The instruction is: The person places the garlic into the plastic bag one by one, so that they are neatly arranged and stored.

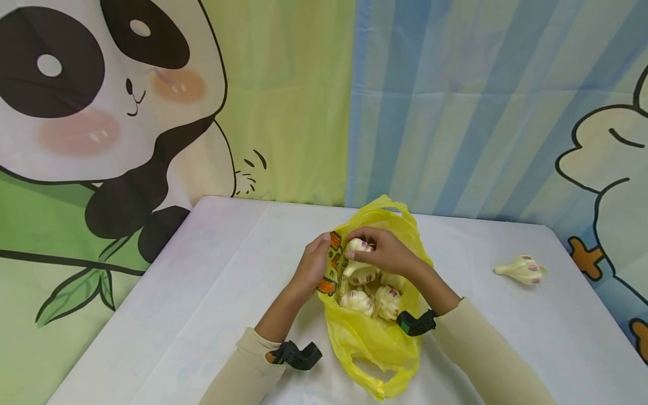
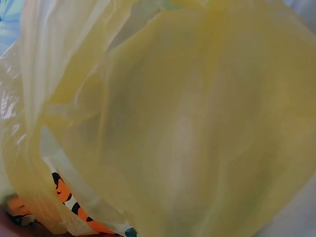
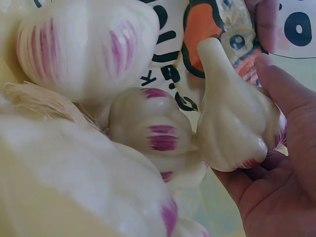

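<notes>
A yellow plastic bag (image 1: 372, 349) with printed orange figures lies open on the table, several white garlic bulbs (image 1: 356, 302) with purple streaks inside it. At the bag's left edge, my left hand (image 1: 313, 267) pinches the printed plastic. My right hand (image 1: 387, 251) reaches over the opening and grips a garlic bulb (image 3: 237, 123) between thumb and fingers, its stem pointing up in the right wrist view. Other bulbs (image 3: 89, 49) sit close beside it there. Yellow plastic fills most of the left wrist view, which barely shows the left hand.
A single garlic bulb (image 1: 523, 270) lies on the white table (image 1: 202, 292) to the right, apart from the bag. Behind the table hangs a cloth (image 1: 288, 101) with a panda and blue stripes. Black wrist cameras are strapped to both wrists.
</notes>
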{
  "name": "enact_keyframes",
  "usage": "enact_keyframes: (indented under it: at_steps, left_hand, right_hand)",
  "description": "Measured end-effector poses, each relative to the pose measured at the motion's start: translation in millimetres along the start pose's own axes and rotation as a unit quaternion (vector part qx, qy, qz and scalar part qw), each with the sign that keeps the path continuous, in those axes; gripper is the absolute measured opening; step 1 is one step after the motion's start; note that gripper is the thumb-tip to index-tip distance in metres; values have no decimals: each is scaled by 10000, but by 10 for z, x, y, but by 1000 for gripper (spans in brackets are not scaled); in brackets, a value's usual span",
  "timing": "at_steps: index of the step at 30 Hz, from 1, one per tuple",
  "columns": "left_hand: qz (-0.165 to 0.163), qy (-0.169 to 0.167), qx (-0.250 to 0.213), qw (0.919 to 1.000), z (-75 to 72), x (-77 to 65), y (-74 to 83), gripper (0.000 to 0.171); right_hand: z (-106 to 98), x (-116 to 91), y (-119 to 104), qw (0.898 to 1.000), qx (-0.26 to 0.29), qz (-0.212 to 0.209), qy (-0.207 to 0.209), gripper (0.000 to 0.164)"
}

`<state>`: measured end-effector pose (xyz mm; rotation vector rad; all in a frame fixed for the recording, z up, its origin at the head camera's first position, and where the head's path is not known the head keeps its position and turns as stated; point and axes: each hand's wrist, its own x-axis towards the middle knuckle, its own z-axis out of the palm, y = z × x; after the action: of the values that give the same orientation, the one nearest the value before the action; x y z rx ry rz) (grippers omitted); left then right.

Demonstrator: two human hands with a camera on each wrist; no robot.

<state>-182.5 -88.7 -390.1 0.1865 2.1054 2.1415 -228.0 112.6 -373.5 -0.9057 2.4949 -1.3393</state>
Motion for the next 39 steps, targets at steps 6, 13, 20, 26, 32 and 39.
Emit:
enact_keyframes:
  at_steps: [6,13,20,26,32,39]
  left_hand:
    - [50,46,-5,10000,-26,3,3,49]
    - [87,121,-43,9999,-46,-9,22,49]
    - [114,157,47,9998,-42,-7,46,50]
    - [77,234,132,9996,-39,-4,51,50]
    - [-74,365,307,9988,-31,-4,59,49]
    - [-132,309,338,9989,-16,15,53,53]
  right_hand:
    - [47,-10,0,9996,135,-80,-236,50]
    - [47,-14,7,9957,764,-368,-366,50]
    - [18,-43,13,9952,899,-317,-241,44]
    - [7,-80,-2,9962,852,-130,-108,41]
    - [-40,-124,-16,9965,817,-96,110,37]
    - [-117,-199,14,9954,895,-218,270,33]
